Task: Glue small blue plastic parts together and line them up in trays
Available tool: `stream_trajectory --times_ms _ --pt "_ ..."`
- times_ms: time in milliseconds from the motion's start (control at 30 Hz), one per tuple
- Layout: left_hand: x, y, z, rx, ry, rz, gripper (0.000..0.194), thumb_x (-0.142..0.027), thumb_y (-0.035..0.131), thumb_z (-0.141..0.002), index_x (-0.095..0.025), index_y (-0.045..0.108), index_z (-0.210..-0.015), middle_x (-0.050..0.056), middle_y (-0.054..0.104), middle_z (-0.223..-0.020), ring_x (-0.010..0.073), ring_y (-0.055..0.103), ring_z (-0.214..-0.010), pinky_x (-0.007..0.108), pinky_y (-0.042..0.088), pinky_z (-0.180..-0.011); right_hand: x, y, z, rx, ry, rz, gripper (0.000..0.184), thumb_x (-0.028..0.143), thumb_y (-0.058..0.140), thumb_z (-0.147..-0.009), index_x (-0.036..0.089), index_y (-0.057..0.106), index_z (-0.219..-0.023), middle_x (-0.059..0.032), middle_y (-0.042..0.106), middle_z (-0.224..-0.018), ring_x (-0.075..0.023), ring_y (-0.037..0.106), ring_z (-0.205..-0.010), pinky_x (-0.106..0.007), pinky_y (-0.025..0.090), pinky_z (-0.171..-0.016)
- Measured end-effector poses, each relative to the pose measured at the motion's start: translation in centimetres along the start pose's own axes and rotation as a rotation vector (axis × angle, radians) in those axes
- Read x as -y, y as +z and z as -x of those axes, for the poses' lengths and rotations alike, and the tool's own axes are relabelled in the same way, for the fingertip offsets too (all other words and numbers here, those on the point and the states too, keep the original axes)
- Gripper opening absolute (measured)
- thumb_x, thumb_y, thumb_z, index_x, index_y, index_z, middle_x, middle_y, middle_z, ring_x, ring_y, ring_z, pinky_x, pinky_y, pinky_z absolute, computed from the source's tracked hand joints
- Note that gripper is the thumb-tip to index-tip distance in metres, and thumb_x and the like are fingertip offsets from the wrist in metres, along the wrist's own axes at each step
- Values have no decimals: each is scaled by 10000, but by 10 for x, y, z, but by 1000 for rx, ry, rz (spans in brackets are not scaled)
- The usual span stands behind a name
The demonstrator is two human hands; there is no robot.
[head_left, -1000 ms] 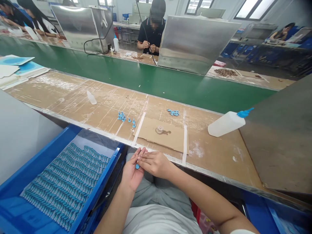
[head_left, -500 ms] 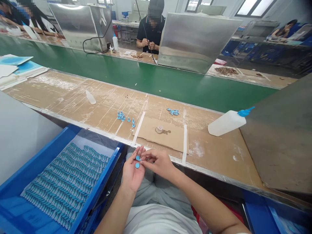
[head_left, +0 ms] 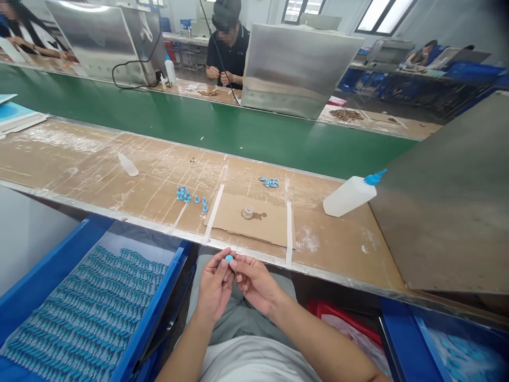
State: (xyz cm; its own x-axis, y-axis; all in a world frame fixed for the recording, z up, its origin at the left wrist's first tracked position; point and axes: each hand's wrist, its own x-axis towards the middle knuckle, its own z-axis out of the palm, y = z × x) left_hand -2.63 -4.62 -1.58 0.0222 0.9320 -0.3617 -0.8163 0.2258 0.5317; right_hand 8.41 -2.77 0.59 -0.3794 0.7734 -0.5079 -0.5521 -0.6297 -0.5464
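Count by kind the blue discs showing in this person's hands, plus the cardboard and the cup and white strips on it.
Blue disc in sight: 1
Cardboard: 1
Cup: 1
White strips: 2
Total: 5

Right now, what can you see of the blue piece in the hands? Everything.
The blue piece is small, with a light-blue, rounded face towards the camera; it looks like plastic, though that cannot be confirmed at this size. It is held up at the fingertips, the left hand and the right hand meeting around it, and they cover part of its outline. It sits by the near edge of the worktable. Its underside is hidden, so its full shape cannot be told.
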Motion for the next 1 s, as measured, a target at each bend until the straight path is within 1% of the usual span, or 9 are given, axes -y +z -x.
stream_trajectory --times_ms 100,200,267,367,433,533,733,867,1000 --pt "1 0 -1 7 -23 7 283 -203 692 -760 -157 671 -1039 -36 566 -575 23 440 -484 117 399 -443 1 -1 -1 -20 -32 154 315 285 818 -647 124 658 -866 -16 657 -620 -27 486 -421 -106 255 -336" --pt "1 0 -4 -64 -34 56 258 -193 680 -769 -145 667 -1022 30 653 -790 34 524 -584 128 473 -518 9 -8 -4 -67 -181 393 360 347 829 -608 146 638 -838 -34 674 -645 -73 519 -436 -149 304 -359" --pt "0 -1 -6 -109 -39 106 233 -173 659 -785 -137 665 -1015 61 664 -899 45 572 -660 139 518 -600 25 -17 -10 -178 -399 625 327 395 805 -625 160 641 -781 -30 664 -639 -108 544 -477 -199 384 -419" --pt "-1 -4 -10 -149 -42 144 220 -121 613 -810 -139 662 -1024 78 667 -948 68 616 -743 162 549 -696 71 -37 -31 -468 -793 1051 272 449 676 -760 184 681 -823 -36 665 -698 -146 577 -596 -268 458 -585" --pt "-1 -7 -12 -171 -52 144 218 -91 586 -821 -130 660 -1022 92 671 -968 72 630 -761 166 554 -726 111 -52 -54 -608 -905 1326 300 451 603 -817 197 683 -955 -38 659 -708 -170 583 -628 -302 461 -652" --pt "1 -8 -11 -186 -76 133 214 -65 570 -822 -108 659 -1011 109 677 -980 79 643 -766 169 558 -737 167 -69 -96 -664 -1021 1655 344 394 516 -884 195 626 -1142 -100 652 -1039 -220 596 -869 -332 450 -775" --pt "2 -6 -12 -196 -87 110 215 -62 582 -811 -107 662 -1006 110 686 -975 85 653 -751 178 567 -733 226 -75 -164 -616 -807 1969 307 324 453 -929 199 650 -1130 -97 616 -1156 -231 549 -1046 -323 414 -868" --pt "1 -8 -15 -205 -85 108 212 -59 592 -803 -109 668 -993 112 687 -984 90 658 -755 180 569 -731 239 -75 -185 -560 -593 1961 270 335 544 -881 195 682 -1066 -108 645 -1111 -227 569 -1009 -308 415 -843" --pt "0 -11 -16 -213 -84 109 214 -54 596 -797 -101 670 -992 120 689 -984 91 660 -743 178 571 -722 243 -79 -191 -482 -534 1913 203 318 626 -819 213 702 -975 -51 696 -953 -171 610 -839 -253 435 -717"
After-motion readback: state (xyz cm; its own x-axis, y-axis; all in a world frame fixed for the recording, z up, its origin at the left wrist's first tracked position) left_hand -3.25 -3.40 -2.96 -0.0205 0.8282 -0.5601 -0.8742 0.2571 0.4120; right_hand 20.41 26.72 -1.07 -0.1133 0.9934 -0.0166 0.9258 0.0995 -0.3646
